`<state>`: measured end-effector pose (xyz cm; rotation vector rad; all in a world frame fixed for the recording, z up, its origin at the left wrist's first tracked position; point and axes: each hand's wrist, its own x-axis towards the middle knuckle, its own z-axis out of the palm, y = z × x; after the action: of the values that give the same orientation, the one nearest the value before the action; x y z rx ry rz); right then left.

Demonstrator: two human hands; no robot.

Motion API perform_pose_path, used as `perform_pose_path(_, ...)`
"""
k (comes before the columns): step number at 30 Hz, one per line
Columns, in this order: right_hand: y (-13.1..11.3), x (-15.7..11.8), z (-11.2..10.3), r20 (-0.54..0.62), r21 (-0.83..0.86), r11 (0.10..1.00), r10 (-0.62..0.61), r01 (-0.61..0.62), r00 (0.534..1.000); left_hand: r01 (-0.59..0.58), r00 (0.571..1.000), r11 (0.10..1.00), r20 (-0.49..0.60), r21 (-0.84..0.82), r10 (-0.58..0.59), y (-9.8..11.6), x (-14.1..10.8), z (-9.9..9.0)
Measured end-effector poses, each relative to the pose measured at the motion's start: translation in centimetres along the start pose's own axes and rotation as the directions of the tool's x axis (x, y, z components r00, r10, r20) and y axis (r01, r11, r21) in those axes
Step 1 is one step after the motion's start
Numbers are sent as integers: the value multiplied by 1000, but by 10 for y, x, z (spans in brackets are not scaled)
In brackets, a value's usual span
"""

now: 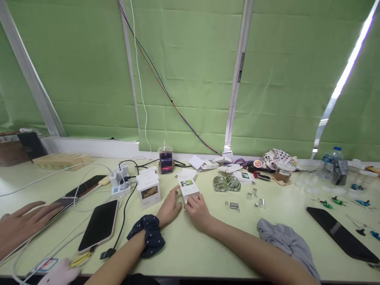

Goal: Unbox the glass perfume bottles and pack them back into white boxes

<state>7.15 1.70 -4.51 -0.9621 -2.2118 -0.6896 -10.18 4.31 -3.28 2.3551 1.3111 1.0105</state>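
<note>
A small white box with a green picture lies in front of me with a flap open at its far end. My right hand has its fingers curled on the near right edge of this box. At the box's left side is my left hand, fingers apart, one fingertip by the box's edge, a dark dotted scrunchie round the wrist. White boxes with a brown picture stand left of my left hand. Two clear glass pieces lie to the right, with small metal and clear parts nearer me.
Another person's hand rests at the left near a phone, a power strip and cables. Opened white boxes and a drink cup are behind. A grey cloth and a black phone lie right.
</note>
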Motion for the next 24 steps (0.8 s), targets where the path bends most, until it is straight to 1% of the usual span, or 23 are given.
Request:
perform_pose_path(2,-5,-15,-18,27,96,995,-30,27,999,-8,1000,1000,18,-28,8,0,2,-2)
perform_pose_path(4,-5,-25,-37,53,243,968,-70,56,996,-3,1000,999,31,-45,4,-2,3,-4)
perform_pose_path(6,-1,-31,-56,56,369,925,-122,93,991,1,999,998,47,-55,2,-2,4,-6)
perform_pose_path(8,9,-33,-73,44,440,890,-157,122,987,2,998,998,63,-61,2,-1,4,-7)
perform_pose_path(9,16,-33,-80,45,459,881,-150,113,988,4,997,998,71,-64,1,-1,4,-8)
perform_pose_path(11,33,-34,-88,82,480,877,-70,23,994,8,996,998,90,-70,-2,2,3,-9)
perform_pose_path(13,51,-35,-89,169,498,856,59,-137,984,10,993,997,115,-77,-1,6,3,-12)
perform_pose_path(14,59,-35,-87,227,515,828,119,-223,967,10,992,997,130,-80,1,7,3,-13)
perform_pose_path(15,66,-36,-84,292,539,786,164,-303,942,10,989,997,146,-81,2,9,2,-15)
perform_pose_path(17,75,-36,-74,411,602,678,189,-422,892,9,984,997,179,-79,5,12,1,-20)
perform_pose_path(18,76,-36,-69,454,632,625,181,-458,873,12,979,997,205,-79,5,14,1,-22)
perform_pose_path(20,76,-35,-59,491,682,543,157,-491,857,28,960,995,281,-92,-1,18,1,-28)
perform_pose_path(22,72,-35,-52,488,712,499,152,-493,859,56,933,992,359,-116,-11,21,0,-32)
perform_pose_path(24,69,-36,-48,477,730,476,159,-490,865,87,918,987,396,-134,-27,25,0,-33)
